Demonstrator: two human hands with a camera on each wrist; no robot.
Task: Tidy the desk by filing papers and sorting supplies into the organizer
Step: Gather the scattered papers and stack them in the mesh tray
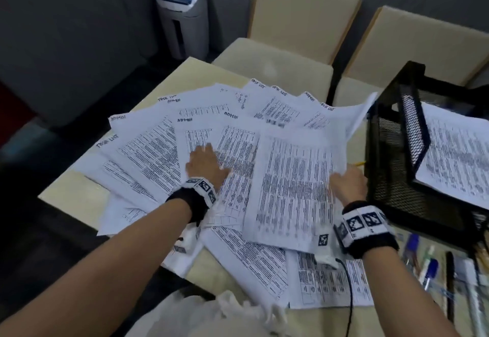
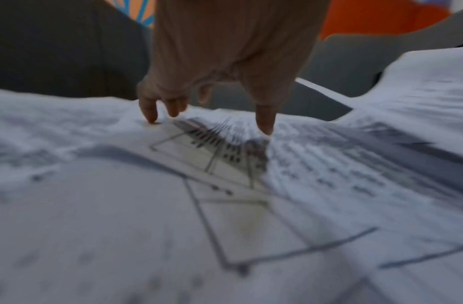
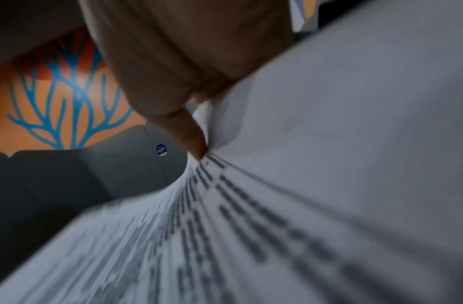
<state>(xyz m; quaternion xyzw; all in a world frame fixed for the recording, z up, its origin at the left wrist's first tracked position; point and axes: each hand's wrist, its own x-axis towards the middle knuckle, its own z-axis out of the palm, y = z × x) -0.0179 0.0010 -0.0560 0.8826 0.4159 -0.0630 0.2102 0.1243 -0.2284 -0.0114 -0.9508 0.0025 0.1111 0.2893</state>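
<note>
We observe the left hand [image 1: 205, 163] lying palm down on the spread of printed papers [image 1: 148, 151] that covers most of the worktop [image 1: 68, 199]. Its fingers are extended and slightly spread; in the left wrist view the fingertips [image 2: 150, 115] press on the sheets and nothing is grasped.

The right hand [image 1: 349, 183] grips the right edge of one printed sheet [image 1: 293, 178], which lies raised over the pile. In the right wrist view the thumb [image 3: 191, 139] pinches the paper against the fingers behind it; those fingers are hidden by the sheet. A further sheet [image 1: 357, 114] curls upward just beside the organizer.

The black mesh organizer [image 1: 391, 151] stands at the right edge of the worktop, touching the pile's border. One printed page [image 1: 455, 156] already rests in its tray. Pens and markers [image 1: 428, 265] lie on the worktop in front of the organizer, near the right wrist.
</note>
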